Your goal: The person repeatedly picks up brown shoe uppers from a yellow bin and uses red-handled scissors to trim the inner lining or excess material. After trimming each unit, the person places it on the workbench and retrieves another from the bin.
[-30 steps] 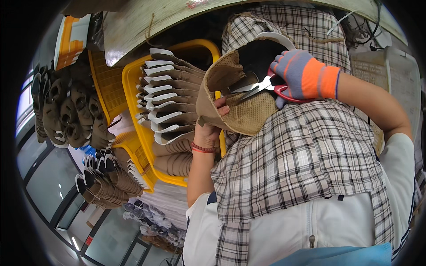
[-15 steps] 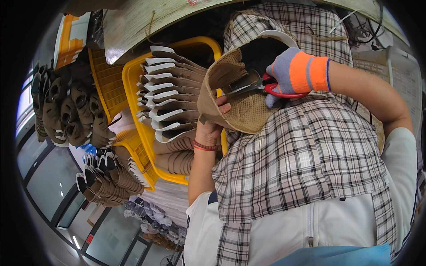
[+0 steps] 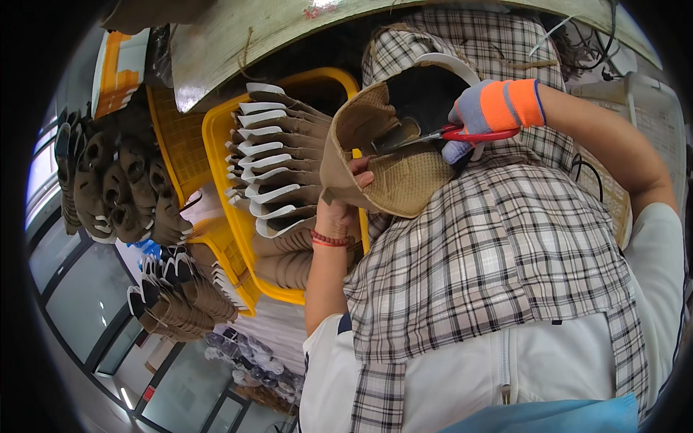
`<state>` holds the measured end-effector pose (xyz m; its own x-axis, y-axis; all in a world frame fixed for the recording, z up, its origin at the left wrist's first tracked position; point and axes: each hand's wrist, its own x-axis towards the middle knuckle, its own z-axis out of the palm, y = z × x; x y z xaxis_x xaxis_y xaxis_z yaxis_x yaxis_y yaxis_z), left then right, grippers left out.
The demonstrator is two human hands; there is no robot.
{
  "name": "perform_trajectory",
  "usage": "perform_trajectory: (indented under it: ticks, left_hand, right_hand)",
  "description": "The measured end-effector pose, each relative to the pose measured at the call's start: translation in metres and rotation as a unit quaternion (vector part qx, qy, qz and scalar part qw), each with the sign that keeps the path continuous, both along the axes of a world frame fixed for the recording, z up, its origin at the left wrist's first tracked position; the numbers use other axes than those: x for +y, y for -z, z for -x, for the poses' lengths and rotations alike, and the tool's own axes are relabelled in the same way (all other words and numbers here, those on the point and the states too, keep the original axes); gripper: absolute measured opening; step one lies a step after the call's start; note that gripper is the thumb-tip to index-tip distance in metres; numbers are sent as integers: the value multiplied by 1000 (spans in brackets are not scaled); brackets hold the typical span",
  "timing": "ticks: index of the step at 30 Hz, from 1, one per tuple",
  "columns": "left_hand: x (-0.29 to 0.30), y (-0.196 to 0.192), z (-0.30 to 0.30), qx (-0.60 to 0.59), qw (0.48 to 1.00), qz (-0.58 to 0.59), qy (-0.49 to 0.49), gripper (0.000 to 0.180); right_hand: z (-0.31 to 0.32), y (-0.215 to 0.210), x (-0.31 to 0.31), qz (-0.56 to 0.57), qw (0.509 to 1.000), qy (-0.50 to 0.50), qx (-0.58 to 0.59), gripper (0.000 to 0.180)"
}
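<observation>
My left hand (image 3: 354, 189) is closed round the near left edge of a tan shoe upper (image 3: 338, 167), its thumb and fingertips showing inside the opening. The upper lies tilted over my lap, dark lining and mesh-textured inner side showing, with a white curved edge piece at its far end. My right hand (image 3: 471, 115), in a grey and orange glove, is closed on red-handled scissors (image 3: 482, 135). Their blades reach into the upper's opening, the tips close to my left fingers. Whether the blades touch any material, I cannot tell.
A yellow basket (image 3: 214, 155) at left holds a row of stacked tan uppers (image 3: 289, 148) with white edges. More uppers hang (image 3: 119, 184) or lie piled (image 3: 180, 296) farther left. A pale worktop (image 3: 245, 43) runs along the far side; a checked apron (image 3: 476, 267) covers my lap.
My right hand and the scissors have shifted slightly to the right, and the handles lie flatter. The left hand keeps its hold on the upper. The whole view has moved a little.
</observation>
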<state>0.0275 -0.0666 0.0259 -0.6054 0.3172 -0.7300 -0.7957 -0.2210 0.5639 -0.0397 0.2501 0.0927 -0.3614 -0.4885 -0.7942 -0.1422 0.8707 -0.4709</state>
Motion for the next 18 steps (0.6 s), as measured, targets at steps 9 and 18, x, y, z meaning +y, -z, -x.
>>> perform_trajectory:
  ticks: [9, 18]
  left_hand:
    - [-5, 11, -6, 17, 1000, 3, -14, 45]
    - [-10, 18, -10, 9, 1000, 16, -23, 41]
  right_hand:
    - [8, -16, -25, -40, 997, -58, 32, 70]
    - [6, -13, -31, -34, 996, -23, 73, 78]
